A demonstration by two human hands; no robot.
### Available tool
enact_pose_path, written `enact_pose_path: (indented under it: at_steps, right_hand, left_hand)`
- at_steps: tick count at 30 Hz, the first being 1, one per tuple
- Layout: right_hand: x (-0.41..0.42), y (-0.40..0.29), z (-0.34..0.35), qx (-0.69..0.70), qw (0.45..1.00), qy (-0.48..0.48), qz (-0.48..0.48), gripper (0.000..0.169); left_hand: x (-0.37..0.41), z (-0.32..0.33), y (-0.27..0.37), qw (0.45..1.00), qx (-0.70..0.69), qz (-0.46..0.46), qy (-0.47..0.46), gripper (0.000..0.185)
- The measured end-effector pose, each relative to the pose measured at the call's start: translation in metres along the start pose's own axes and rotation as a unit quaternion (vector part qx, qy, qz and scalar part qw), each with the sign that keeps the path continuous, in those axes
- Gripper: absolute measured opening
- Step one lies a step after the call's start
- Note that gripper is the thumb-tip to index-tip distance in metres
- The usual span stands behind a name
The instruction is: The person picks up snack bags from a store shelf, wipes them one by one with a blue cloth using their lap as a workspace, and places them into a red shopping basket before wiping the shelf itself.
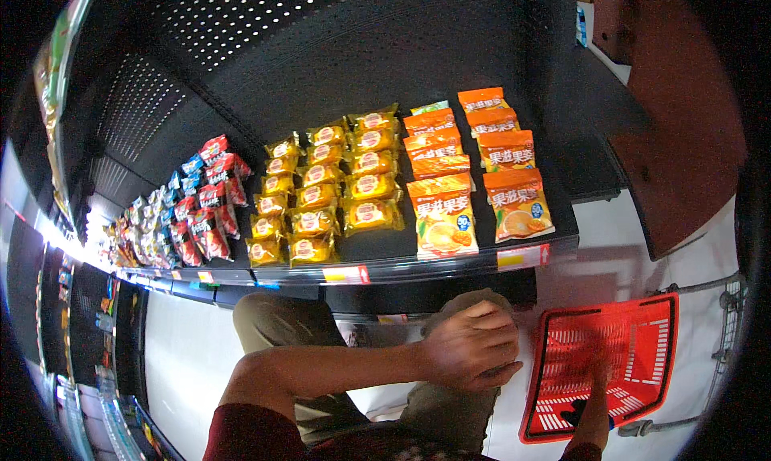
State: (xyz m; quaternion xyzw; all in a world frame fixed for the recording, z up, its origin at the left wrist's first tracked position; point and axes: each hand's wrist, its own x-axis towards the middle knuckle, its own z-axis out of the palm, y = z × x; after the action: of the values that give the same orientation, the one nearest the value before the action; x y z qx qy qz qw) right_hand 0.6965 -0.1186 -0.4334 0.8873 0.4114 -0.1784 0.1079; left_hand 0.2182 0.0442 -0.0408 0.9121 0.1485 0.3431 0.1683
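My left hand (479,345) lies across my bent right knee, its fingers curled in and nothing visible in them. My right arm reaches down into a red plastic shopping basket (656,395) on the floor at the right. Motion blur smears my right hand (587,360) inside the basket, so its grip is unclear. Before me, a black store shelf (376,247) carries orange candy pouches (443,217) at the right and rows of small yellow-wrapped packs (370,214) in the middle. Red snack bags (208,232) stand farther left.
Price tags (346,274) line the shelf's front edge. A grey metal rack frame (726,322) is beside the basket. A brown panel (680,130) rises at the upper right. Other stocked shelves (105,322) run along the far left, past white floor (181,358).
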Motion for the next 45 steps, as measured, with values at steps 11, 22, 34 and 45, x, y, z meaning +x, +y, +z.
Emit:
enact_pose_path:
  at_steps: [11, 22, 34, 45]
  right_hand:
    - [-0.075, -0.050, -0.080, 0.436, 0.885, -0.063, -0.152, 0.061]
    - [-0.265, -0.188, -0.281, 0.779, 0.559, -0.171, -0.228, 0.056]
    - [-0.355, -0.404, -0.321, 0.605, 0.503, -0.496, -0.367, 0.050]
    - [-0.392, -0.434, -0.268, 0.586, 0.666, -0.113, -0.447, 0.019]
  left_hand:
    - [-0.009, -0.003, -0.002, 1.000, -0.011, 0.000, 0.026, 0.018]
    - [-0.035, -0.018, -0.002, 0.987, -0.081, -0.049, 0.129, 0.016]
    - [-0.141, -0.125, 0.041, 0.836, -0.346, -0.315, 0.288, 0.052]
    - [-0.177, -0.126, 0.044, 0.749, -0.319, -0.373, 0.445, 0.037]
